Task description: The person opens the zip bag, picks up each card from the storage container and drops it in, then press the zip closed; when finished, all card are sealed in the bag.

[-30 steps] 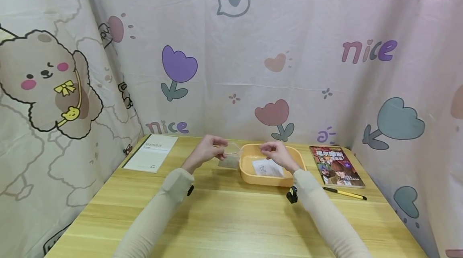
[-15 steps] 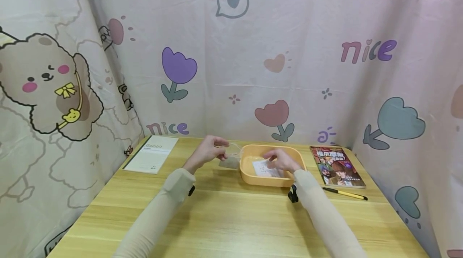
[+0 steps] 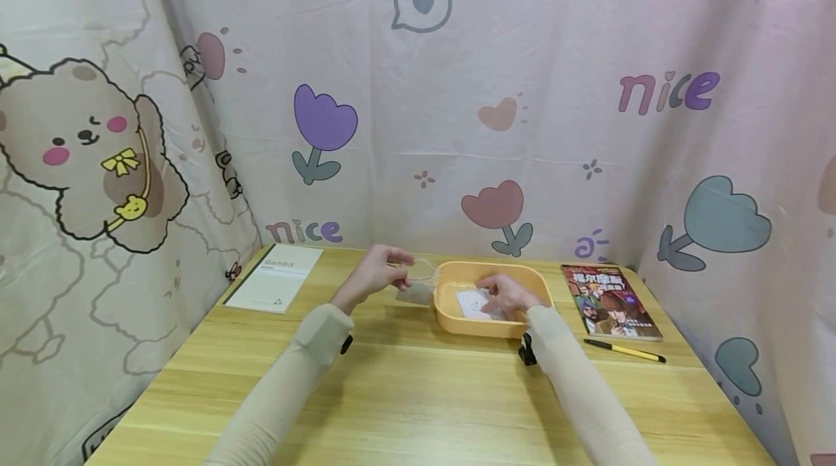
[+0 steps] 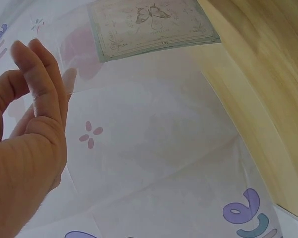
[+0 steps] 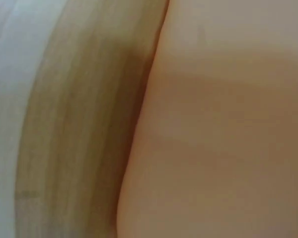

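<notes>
My left hand [image 3: 380,271] pinches the upper edge of a clear plastic bag [image 3: 426,268] just left of the yellow basket [image 3: 451,324]. Low in the bag sits a pale card [image 3: 414,295]; the left wrist view shows its butterfly print [image 4: 151,16] and greenish border. Fingers of my left hand [image 4: 35,109] stand at the left of that view. My right hand [image 3: 512,293] reaches down into the basket, thumb and fingers apart over a white printed sheet [image 3: 472,304], covering its right part. A blurred peach surface [image 5: 223,124] fills most of the right wrist view.
A white Gambit notebook [image 3: 277,277] lies at the back left of the wooden table [image 3: 418,393]. To the right of the basket are a colourful magazine [image 3: 610,303] and a yellow-black pen [image 3: 625,350]. A printed curtain [image 3: 418,103] hangs close behind the table.
My right hand has come down from above the basket to the white sheet inside, and its fingers have spread. My left hand stays almost still with the bag.
</notes>
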`<state>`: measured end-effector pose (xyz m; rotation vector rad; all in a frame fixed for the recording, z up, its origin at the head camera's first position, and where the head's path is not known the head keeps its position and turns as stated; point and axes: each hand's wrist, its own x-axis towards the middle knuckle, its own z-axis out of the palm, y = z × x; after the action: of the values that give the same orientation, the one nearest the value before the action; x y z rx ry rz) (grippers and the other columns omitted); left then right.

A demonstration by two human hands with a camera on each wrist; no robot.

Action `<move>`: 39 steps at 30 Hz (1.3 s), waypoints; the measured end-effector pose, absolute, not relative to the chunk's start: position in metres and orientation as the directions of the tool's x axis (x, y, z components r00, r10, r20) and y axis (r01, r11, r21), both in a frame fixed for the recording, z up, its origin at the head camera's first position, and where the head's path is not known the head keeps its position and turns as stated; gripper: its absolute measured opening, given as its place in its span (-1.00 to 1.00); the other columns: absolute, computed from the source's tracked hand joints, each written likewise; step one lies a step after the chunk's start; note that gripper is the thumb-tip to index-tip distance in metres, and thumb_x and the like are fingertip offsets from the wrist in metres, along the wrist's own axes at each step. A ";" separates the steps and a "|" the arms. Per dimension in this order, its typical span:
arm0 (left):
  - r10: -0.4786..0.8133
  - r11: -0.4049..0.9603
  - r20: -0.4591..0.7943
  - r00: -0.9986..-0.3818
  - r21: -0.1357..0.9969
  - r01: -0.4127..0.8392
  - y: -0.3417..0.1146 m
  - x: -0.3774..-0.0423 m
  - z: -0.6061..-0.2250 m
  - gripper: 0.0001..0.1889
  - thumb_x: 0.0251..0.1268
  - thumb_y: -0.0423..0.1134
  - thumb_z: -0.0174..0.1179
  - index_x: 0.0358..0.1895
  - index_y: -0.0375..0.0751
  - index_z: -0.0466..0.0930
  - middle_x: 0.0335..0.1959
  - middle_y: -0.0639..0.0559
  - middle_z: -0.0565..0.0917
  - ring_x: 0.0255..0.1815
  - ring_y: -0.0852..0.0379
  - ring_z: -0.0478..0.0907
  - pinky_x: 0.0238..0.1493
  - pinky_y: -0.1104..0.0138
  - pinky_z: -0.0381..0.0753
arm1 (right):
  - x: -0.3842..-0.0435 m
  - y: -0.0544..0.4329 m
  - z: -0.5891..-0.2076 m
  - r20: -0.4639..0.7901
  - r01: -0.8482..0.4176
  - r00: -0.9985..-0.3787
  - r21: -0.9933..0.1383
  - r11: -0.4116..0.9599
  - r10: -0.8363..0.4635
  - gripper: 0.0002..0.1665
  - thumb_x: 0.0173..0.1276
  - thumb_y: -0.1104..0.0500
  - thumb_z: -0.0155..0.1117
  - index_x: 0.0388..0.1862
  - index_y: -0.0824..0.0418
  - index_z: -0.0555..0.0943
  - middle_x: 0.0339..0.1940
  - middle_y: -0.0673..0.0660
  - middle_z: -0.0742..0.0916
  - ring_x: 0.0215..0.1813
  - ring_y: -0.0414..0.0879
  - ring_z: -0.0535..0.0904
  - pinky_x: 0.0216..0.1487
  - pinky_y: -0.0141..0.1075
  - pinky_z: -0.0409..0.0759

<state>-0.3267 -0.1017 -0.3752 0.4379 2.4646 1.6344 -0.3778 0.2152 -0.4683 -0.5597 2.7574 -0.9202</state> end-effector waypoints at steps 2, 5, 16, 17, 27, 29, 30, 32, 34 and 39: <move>0.323 0.362 0.037 -0.946 0.918 0.160 -0.102 -0.326 -0.375 -0.69 0.27 -0.55 0.13 0.08 -0.42 0.61 0.00 -0.29 0.68 -0.50 0.12 0.67 -0.24 0.14 0.79 | -0.378 0.215 -0.468 -0.054 -0.289 -0.915 -0.605 0.742 -0.400 -0.31 0.03 0.33 0.54 0.21 0.34 0.58 0.19 0.27 0.62 -0.01 0.07 0.48 0.02 -0.20 0.49; 0.325 0.357 0.040 -0.945 0.920 0.162 -0.102 -0.326 -0.375 -0.68 0.28 -0.55 0.12 0.08 -0.43 0.60 0.01 -0.30 0.67 -0.50 0.13 0.67 -0.16 0.03 0.77 | -0.378 0.215 -0.469 -0.055 -0.288 -0.915 -0.607 0.741 -0.400 -0.34 0.02 0.34 0.54 0.18 0.30 0.60 0.14 0.26 0.64 -0.02 0.07 0.48 0.00 -0.21 0.47; 0.331 0.355 0.046 -0.943 0.919 0.170 -0.102 -0.328 -0.378 -0.68 0.28 -0.56 0.11 0.10 -0.43 0.59 0.01 -0.30 0.67 -0.50 0.13 0.67 -0.16 0.03 0.77 | -0.377 0.218 -0.473 0.045 -0.293 -0.928 -0.702 0.649 -0.370 -0.42 0.02 0.48 0.47 0.09 0.30 0.64 -0.02 0.21 0.70 -0.14 -0.02 0.51 -0.14 -0.33 0.52; 0.331 0.354 0.047 -0.943 0.920 0.170 -0.102 -0.327 -0.378 -0.67 0.28 -0.56 0.11 0.10 -0.43 0.59 0.02 -0.31 0.67 -0.50 0.13 0.67 -0.16 0.03 0.77 | -0.376 0.218 -0.472 0.044 -0.276 -0.933 -0.725 0.631 -0.357 -0.44 0.05 0.49 0.44 0.10 0.30 0.63 -0.03 0.22 0.70 -0.15 -0.01 0.54 -0.15 -0.33 0.55; 0.325 0.349 0.052 -0.944 0.921 0.171 -0.103 -0.327 -0.376 -0.67 0.27 -0.56 0.12 0.09 -0.43 0.60 0.03 -0.30 0.67 -0.49 0.12 0.67 -0.25 0.15 0.79 | -0.372 0.227 -0.466 0.078 -0.268 -0.933 -0.803 0.532 -0.352 -0.44 0.19 0.42 0.37 0.22 0.29 0.57 -0.11 0.28 0.67 -0.21 -0.07 0.56 -0.25 -0.35 0.63; 0.324 0.350 0.052 -0.945 0.921 0.171 -0.104 -0.326 -0.376 -0.67 0.28 -0.55 0.13 0.11 -0.45 0.58 0.06 -0.31 0.66 -0.48 0.12 0.67 -0.24 0.16 0.79 | -0.371 0.228 -0.464 0.070 -0.238 -0.942 -0.831 0.502 -0.329 -0.41 0.21 0.40 0.36 0.26 0.28 0.54 -0.10 0.28 0.67 -0.19 -0.08 0.58 -0.25 -0.34 0.68; 0.324 0.352 0.052 -0.944 0.920 0.172 -0.104 -0.326 -0.376 -0.67 0.29 -0.54 0.13 0.12 -0.45 0.58 0.07 -0.32 0.65 -0.48 0.11 0.67 -0.24 0.17 0.79 | -0.370 0.228 -0.463 0.068 -0.221 -0.948 -0.844 0.489 -0.311 -0.41 0.23 0.39 0.36 0.27 0.27 0.53 -0.10 0.27 0.67 -0.19 -0.09 0.59 -0.25 -0.33 0.70; 0.323 0.354 0.049 -0.945 0.920 0.169 -0.104 -0.326 -0.376 -0.67 0.30 -0.52 0.15 0.13 -0.44 0.57 0.09 -0.31 0.64 -0.47 0.11 0.67 -0.26 0.23 0.79 | -0.368 0.228 -0.461 0.069 -0.198 -0.956 -0.869 0.453 -0.286 -0.40 0.25 0.37 0.35 0.29 0.28 0.51 -0.10 0.27 0.66 -0.17 -0.09 0.61 -0.23 -0.28 0.74; 0.324 0.356 0.051 -0.945 0.918 0.172 -0.104 -0.326 -0.376 -0.67 0.30 -0.51 0.15 0.13 -0.44 0.57 0.09 -0.31 0.64 -0.46 0.10 0.67 -0.30 0.29 0.78 | -0.365 0.228 -0.458 0.075 -0.181 -0.963 -0.891 0.416 -0.260 -0.41 0.27 0.36 0.35 0.30 0.27 0.50 -0.11 0.25 0.64 -0.18 -0.09 0.61 -0.22 -0.24 0.76; 0.339 0.340 0.072 -0.938 0.920 0.193 -0.102 -0.326 -0.377 -0.68 0.28 -0.54 0.14 0.09 -0.46 0.59 0.00 -0.32 0.68 -0.48 0.12 0.67 -0.30 0.25 0.79 | -0.361 0.227 -0.453 0.111 -0.191 -0.962 -0.925 0.328 -0.247 -0.42 0.29 0.37 0.33 0.30 0.29 0.48 -0.14 0.26 0.58 -0.25 -0.08 0.63 -0.26 -0.14 0.78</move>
<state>-0.3260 -0.1021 -0.3773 0.4918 2.4602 1.6612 -0.3609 0.2272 -0.4530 -0.4165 2.5194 -1.7434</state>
